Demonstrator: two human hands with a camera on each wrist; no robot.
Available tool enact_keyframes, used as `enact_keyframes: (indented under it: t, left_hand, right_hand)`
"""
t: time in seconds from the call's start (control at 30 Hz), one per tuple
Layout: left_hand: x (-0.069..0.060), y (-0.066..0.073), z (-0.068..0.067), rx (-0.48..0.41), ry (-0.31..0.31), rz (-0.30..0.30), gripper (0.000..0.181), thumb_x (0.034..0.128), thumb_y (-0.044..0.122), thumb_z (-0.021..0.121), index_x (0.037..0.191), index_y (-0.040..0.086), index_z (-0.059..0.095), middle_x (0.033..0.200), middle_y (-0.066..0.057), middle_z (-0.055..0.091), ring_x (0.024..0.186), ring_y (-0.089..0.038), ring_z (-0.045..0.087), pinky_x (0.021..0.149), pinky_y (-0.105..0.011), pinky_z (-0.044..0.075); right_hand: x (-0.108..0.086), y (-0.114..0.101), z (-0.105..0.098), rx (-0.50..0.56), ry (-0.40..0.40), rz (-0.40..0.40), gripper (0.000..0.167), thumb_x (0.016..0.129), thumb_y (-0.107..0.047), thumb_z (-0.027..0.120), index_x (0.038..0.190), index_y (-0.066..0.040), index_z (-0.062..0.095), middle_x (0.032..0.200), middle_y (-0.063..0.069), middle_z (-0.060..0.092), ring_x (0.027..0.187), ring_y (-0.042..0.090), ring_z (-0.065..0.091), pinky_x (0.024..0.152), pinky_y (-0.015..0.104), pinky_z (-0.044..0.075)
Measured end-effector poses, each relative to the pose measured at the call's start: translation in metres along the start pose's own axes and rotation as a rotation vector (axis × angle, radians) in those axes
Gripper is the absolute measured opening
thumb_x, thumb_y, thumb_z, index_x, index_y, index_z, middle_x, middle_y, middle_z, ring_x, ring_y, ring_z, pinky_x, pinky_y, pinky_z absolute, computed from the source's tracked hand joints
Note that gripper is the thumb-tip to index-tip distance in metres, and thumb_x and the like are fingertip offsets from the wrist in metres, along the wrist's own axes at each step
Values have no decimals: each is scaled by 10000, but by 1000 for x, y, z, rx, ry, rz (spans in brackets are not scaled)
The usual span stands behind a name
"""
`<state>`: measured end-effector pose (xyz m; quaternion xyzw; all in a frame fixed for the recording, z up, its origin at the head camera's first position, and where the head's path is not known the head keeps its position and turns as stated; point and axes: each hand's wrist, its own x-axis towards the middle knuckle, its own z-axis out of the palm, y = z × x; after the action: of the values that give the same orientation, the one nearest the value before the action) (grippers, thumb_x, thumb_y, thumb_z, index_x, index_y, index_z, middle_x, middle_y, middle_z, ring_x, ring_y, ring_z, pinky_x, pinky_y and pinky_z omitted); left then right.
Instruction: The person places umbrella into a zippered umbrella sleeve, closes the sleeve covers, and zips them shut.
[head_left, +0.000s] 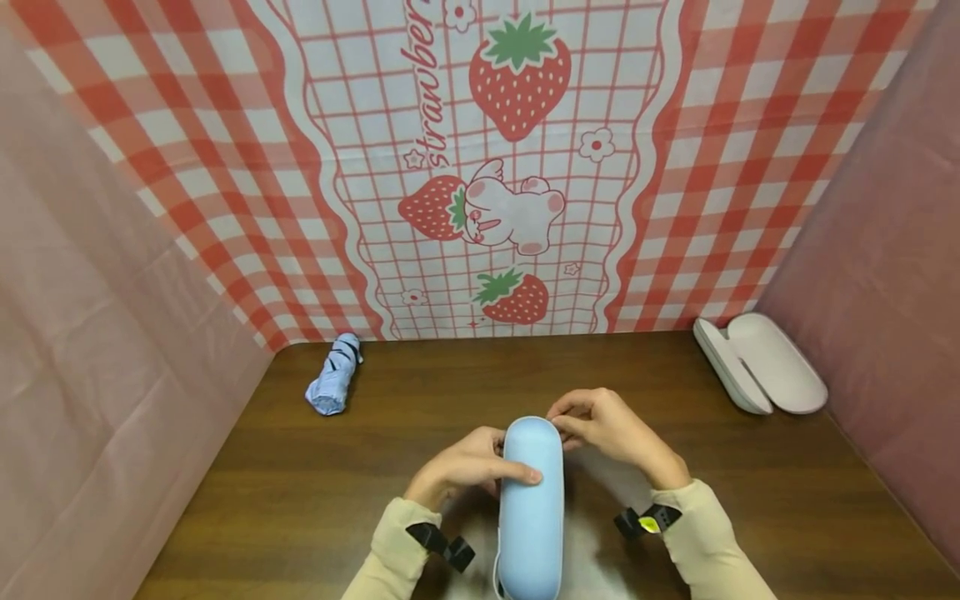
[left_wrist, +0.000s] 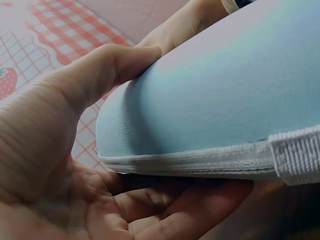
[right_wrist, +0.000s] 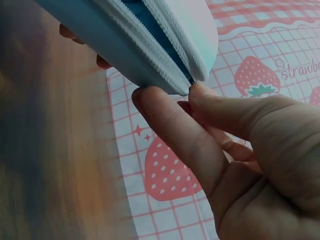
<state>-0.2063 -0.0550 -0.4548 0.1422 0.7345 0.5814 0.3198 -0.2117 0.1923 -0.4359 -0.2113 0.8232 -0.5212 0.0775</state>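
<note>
A long light blue zippered case [head_left: 532, 517] with rounded ends is held up over the table. My left hand [head_left: 472, 467] grips it from the left, thumb across the top and fingers underneath, as the left wrist view shows. At its far end my right hand [right_wrist: 235, 135] pinches the zipper pull, which the fingertips mostly hide. Along the right side the white zipper [right_wrist: 145, 45] is parted, with a dark blue gap. On the left side the zipper [left_wrist: 200, 159] looks closed near a white fabric loop [left_wrist: 297, 155].
A folded light blue umbrella [head_left: 335, 375] lies at the back left of the brown wooden table [head_left: 420, 383]. At the back right is an opened off-white hard case [head_left: 776, 362]. A strawberry-print cloth [head_left: 517, 192] hangs behind, with pink cloth walls on both sides.
</note>
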Motion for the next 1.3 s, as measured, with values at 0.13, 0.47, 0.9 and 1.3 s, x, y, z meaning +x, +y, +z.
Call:
enact_keyframes:
  t: [0.13, 0.47, 0.9, 1.3]
  left_hand:
    - [-1, 0, 0, -21, -1, 0, 364, 817, 185, 834, 1119, 22, 711, 963, -78, 742, 829, -200, 707, 638, -376, 610]
    - [1, -2, 1, -86, 11, -7, 342, 847, 175, 812, 1120, 2, 700, 976, -95, 742, 844, -222, 716, 656, -411, 623]
    - [1, -2, -2, -48, 38, -17, 340, 831, 200, 827, 1092, 13, 714, 953, -95, 744, 821, -221, 714, 630, -406, 618]
    - [-2, -1, 1, -25, 34, -28, 323, 821, 195, 833, 1073, 25, 723, 944, -88, 746, 822, -217, 712, 620, -407, 616]
  right_hand:
    - [-1, -2, 0, 15, -5, -3, 108, 988, -54, 672, 1035, 13, 742, 988, 181, 751, 771, 154, 751, 671, 351, 631]
    - [-2, 0, -1, 27, -12, -31, 127, 1002, -54, 652, 1052, 36, 727, 995, 183, 745, 831, 125, 756, 713, 365, 632]
    - [2, 1, 3, -301, 119, -202, 95, 917, -59, 763, 985, -117, 793, 954, 13, 771, 855, 82, 701, 727, 264, 594]
    - [-2, -3, -1, -413, 79, -194, 59, 910, -70, 766, 913, -127, 783, 878, -36, 729, 770, 23, 623, 682, 253, 559]
